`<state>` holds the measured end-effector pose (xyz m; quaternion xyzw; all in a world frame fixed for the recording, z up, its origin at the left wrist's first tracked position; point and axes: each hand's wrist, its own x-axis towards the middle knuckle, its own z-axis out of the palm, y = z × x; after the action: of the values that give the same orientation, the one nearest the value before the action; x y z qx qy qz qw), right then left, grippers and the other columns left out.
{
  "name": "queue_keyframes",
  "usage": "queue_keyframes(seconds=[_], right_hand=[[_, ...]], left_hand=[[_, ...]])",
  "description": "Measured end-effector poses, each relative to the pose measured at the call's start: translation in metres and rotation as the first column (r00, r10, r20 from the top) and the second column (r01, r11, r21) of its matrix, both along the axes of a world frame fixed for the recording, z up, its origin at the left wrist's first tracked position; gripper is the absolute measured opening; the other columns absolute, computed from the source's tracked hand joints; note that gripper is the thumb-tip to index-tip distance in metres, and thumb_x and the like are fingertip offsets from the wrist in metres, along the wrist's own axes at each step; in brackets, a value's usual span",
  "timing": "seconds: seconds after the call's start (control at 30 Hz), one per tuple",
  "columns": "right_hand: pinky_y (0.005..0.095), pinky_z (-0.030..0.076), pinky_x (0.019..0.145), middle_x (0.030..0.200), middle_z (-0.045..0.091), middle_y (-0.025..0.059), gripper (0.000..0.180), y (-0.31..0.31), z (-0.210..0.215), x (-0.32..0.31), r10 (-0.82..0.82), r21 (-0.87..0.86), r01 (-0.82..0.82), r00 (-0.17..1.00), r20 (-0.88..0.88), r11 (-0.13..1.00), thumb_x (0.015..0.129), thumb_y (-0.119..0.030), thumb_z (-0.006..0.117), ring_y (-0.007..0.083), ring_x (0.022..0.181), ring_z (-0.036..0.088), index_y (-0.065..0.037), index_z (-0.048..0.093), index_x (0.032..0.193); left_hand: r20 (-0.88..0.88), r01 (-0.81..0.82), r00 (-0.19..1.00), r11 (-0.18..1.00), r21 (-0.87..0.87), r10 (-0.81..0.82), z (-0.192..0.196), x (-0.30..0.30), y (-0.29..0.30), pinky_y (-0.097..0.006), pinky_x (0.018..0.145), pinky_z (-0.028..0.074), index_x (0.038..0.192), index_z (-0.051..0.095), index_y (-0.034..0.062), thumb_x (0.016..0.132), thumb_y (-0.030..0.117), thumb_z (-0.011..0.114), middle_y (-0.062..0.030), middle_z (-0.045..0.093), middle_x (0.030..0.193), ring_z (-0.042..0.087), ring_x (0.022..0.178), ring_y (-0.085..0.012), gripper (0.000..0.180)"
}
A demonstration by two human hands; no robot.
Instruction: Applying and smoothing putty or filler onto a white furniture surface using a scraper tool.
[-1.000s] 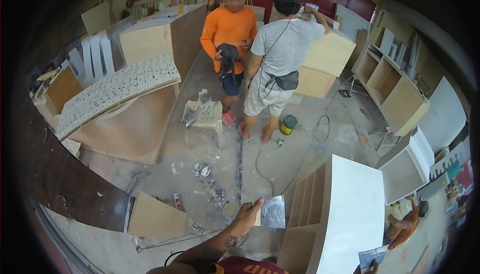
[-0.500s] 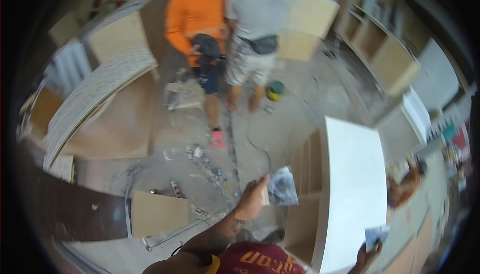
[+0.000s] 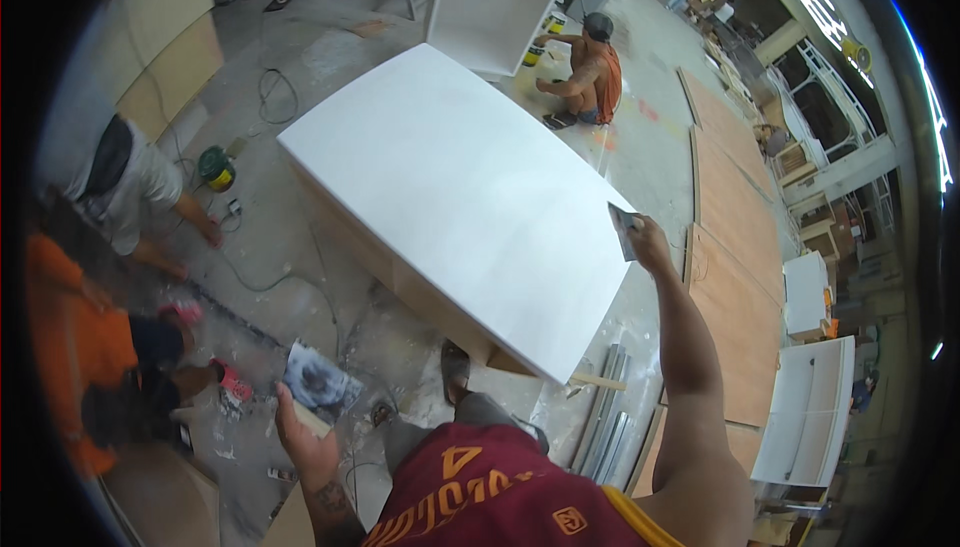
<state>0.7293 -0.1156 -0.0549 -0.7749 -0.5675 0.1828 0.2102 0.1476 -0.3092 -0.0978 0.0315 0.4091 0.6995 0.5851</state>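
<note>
A large white panel (image 3: 460, 187) lies flat in front of me as the top of a plywood cabinet (image 3: 370, 247). My right hand (image 3: 652, 245) is closed on a putty knife (image 3: 620, 227), a flat grey blade at the panel's right edge. Whether the blade touches the surface I cannot tell. My left hand (image 3: 304, 442), low and left of the cabinet, grips a wide putty knife (image 3: 322, 379) by its pale handle. Grey and white smears cover that metal plate, which is held face up and apart from the panel.
A person in orange (image 3: 75, 337) and another in grey (image 3: 140, 187) stand close on the left. Someone squats (image 3: 590, 72) beyond the panel, beside a white cabinet (image 3: 490, 12). Plywood sheets (image 3: 735, 287) and metal bars (image 3: 605, 412) lie on the right. A cord (image 3: 270, 282) crosses the floor.
My view has swung right, so the panel now fills the middle and the co-workers appear at the left. My right arm is stretched out over the panel's edge. Both hands keep their putty knives.
</note>
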Motion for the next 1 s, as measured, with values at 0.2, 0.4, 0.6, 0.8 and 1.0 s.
queue_keyframes(seconds=[0.2,0.4,0.6,0.8,1.0], right_hand=[[0.0454,0.05,0.091,0.12,0.065,0.0148,0.033,0.133,-0.121,0.135,0.037,0.032,-0.058,0.89,0.455,0.998,0.094,-0.011,0.048,0.0378,0.107,0.062,-0.015,0.065,0.123],[0.0434,0.045,0.097,0.131,0.061,0.0076,0.042,0.192,-0.2,0.178,0.004,0.153,-0.129,0.776,0.63,0.98,0.094,-0.008,0.046,0.0283,0.117,0.059,-0.017,0.055,0.135],[0.0446,0.047,0.098,0.127,0.062,0.0138,0.045,0.161,-0.181,0.143,0.282,-0.256,-0.187,0.868,0.41,0.948,0.087,-0.004,0.053,0.0352,0.112,0.061,-0.012,0.06,0.131],[0.0433,0.047,0.101,0.13,0.06,0.0145,0.045,0.219,-0.162,0.2,0.074,-0.173,-0.017,0.94,0.332,0.985,0.09,-0.007,0.044,0.0344,0.119,0.058,-0.014,0.059,0.132],[0.04,0.048,0.1,0.13,0.061,0.0072,0.042,0.243,-0.188,0.19,0.014,-0.252,0.106,0.901,0.433,0.962,0.091,-0.013,0.043,0.0282,0.12,0.058,-0.019,0.061,0.129]], left_hand=[[-0.163,0.118,0.975,0.971,-0.208,-0.153,-0.014,0.115,0.07,-0.039,0.099,0.046,0.129,0.053,-0.002,0.103,0.04,0.049,-0.009,0.061,0.123,0.06,0.114,-0.023,0.049],[-0.383,0.151,0.873,0.914,-0.377,-0.303,-0.031,0.191,0.101,-0.041,0.1,0.045,0.129,0.052,-0.0035,0.104,0.04,0.047,-0.0113,0.06,0.124,0.059,0.115,-0.0242,0.05],[-0.412,0.057,0.888,0.939,-0.339,-0.203,-0.05,0.196,0.108,-0.043,0.103,0.043,0.133,0.048,-0.0042,0.102,0.032,0.055,-0.0143,0.058,0.127,0.058,0.118,-0.0263,0.048],[-0.321,0.147,0.907,0.919,-0.366,-0.273,-0.026,0.226,0.151,-0.043,0.104,0.042,0.137,0.047,-0.0024,0.102,0.032,0.055,-0.0152,0.056,0.129,0.055,0.122,-0.0262,0.05],[-0.226,0.202,0.937,0.939,-0.278,-0.268,-0.029,0.21,0.144,-0.039,0.102,0.045,0.137,0.049,0.0023,0.104,0.039,0.048,-0.0077,0.058,0.132,0.057,0.12,-0.0214,0.049]])
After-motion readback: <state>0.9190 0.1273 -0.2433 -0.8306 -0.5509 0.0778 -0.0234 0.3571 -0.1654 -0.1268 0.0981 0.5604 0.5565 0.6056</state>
